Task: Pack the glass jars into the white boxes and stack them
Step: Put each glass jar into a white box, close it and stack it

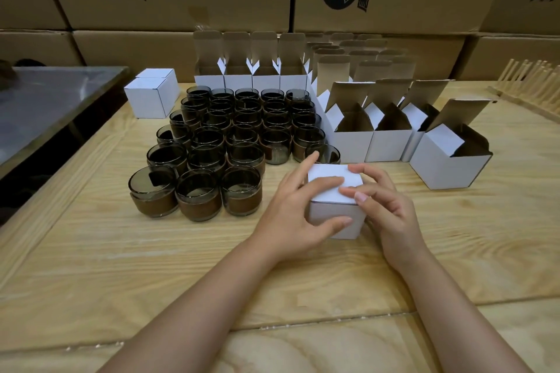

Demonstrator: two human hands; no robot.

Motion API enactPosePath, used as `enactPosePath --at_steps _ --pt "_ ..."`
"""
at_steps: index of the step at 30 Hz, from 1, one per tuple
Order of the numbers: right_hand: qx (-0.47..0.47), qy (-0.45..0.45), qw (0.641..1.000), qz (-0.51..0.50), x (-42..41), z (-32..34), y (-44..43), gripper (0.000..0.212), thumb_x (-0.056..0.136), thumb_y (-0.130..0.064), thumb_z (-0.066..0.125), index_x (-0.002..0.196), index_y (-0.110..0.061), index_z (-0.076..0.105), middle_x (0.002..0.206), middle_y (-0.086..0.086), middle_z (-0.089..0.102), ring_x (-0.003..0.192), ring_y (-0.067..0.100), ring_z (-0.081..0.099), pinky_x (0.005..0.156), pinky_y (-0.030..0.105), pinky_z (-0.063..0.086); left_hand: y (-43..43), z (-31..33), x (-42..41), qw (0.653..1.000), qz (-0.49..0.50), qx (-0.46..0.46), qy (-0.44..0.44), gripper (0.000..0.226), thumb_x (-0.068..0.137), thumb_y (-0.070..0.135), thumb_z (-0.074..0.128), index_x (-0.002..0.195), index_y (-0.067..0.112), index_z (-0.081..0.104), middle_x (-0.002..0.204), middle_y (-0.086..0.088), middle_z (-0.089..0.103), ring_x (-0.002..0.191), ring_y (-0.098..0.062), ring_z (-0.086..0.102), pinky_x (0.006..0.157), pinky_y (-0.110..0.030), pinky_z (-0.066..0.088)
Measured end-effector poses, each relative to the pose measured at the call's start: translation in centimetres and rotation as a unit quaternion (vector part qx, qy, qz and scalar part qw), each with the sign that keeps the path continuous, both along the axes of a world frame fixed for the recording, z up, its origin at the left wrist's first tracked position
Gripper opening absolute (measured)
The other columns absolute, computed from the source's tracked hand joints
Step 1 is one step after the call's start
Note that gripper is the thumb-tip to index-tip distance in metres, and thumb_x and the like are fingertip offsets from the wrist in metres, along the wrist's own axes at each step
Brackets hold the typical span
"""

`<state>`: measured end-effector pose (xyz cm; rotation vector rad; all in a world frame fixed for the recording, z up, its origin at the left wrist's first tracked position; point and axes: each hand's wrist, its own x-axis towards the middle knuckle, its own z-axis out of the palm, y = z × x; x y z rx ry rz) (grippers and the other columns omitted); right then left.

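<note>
Both hands are on a closed white box (335, 200) that stands on the bench (181, 266), near the middle. The left hand (291, 215) wraps its left side, thumb on the front face and fingers laid over the lid. The right hand (385, 206) cups the right side, with fingertips (360, 197) pressing the lid flat. Each grip is closed around the box, not pinching hard.

The box is thin card: light and easily dented, and heavier than it looks if a jar is inside, which I cannot tell. It is best held by opposite side walls, low down, with the lid kept shut from above.

The jars (230, 142) stand in a tight cluster to the left, smoky glass with brown bands: smooth, breakable, likely to clink. They are best taken by the band. Open boxes (391, 136) wait far right, and one closed box (151, 94) sits far left.
</note>
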<state>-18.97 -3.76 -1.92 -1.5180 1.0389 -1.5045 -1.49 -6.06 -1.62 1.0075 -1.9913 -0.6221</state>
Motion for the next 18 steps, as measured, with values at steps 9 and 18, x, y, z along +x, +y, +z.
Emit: enactPosePath --at_steps 9,18 --pt "0.039 -0.160 0.983 -0.080 -0.2 0.1 -0.9 0.028 0.088 -0.030 0.050 0.095 -0.014 0.072 0.116 0.016 0.065 0.100 0.029 0.061 0.081 0.040 0.050 2.0 5.3 3.0 0.998 -0.028 -0.038 -0.045 0.058 0.068 0.035 0.085 0.121 0.039 0.061 0.128 0.008 0.039 0.120 -0.005 0.039 0.099 -0.012 0.031" --pt "0.059 -0.083 0.995 -0.001 -0.1 -0.7 -1.2 0.032 0.087 -0.017 0.043 0.090 -0.001 0.071 0.093 0.017 0.071 0.083 0.028 0.064 0.080 0.040 0.050 -2.4 14.9 18.6 0.983 0.150 -0.094 0.043 0.050 0.063 0.039 0.081 0.110 0.044 0.064 0.133 0.001 0.053 0.123 -0.018 0.050 0.100 -0.046 0.046"
